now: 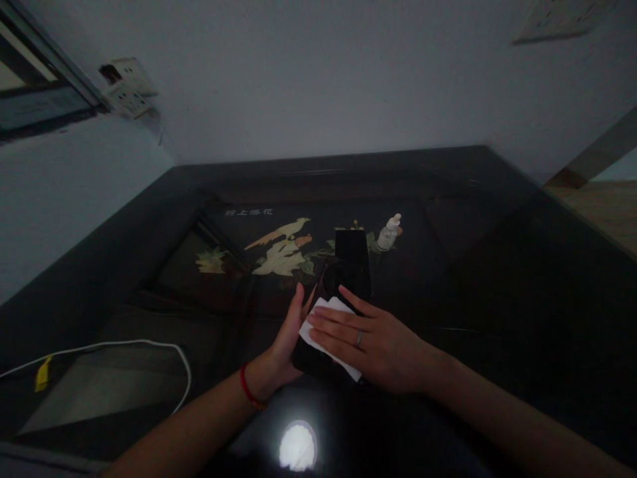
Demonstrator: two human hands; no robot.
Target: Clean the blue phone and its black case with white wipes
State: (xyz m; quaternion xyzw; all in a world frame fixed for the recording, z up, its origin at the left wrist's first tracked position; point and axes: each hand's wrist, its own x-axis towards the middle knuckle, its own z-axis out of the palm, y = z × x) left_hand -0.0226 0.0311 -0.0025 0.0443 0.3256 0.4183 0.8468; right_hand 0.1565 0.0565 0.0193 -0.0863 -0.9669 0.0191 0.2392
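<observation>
A dark phone-like slab (311, 358) lies on the black glossy table (472, 279) in front of me. My left hand (286, 342) grips its left edge, fingers wrapped round it. My right hand (368, 338), a ring on one finger, lies flat with fingers stretched out, pressing a white folded cloth (322, 335) onto the slab's face. Just beyond stands a black box (352, 262) with a round dark part at its near end. A small white dropper bottle (389, 233) stands to the right of that box.
A white cable (149, 345) with a yellow tag (42, 374) loops across the table's left side. A bird-and-flower inlay (281, 252) decorates the tabletop. White walls close the back and left; a wall socket (127, 86) sits upper left. A bright light reflection (297, 446) shows near me.
</observation>
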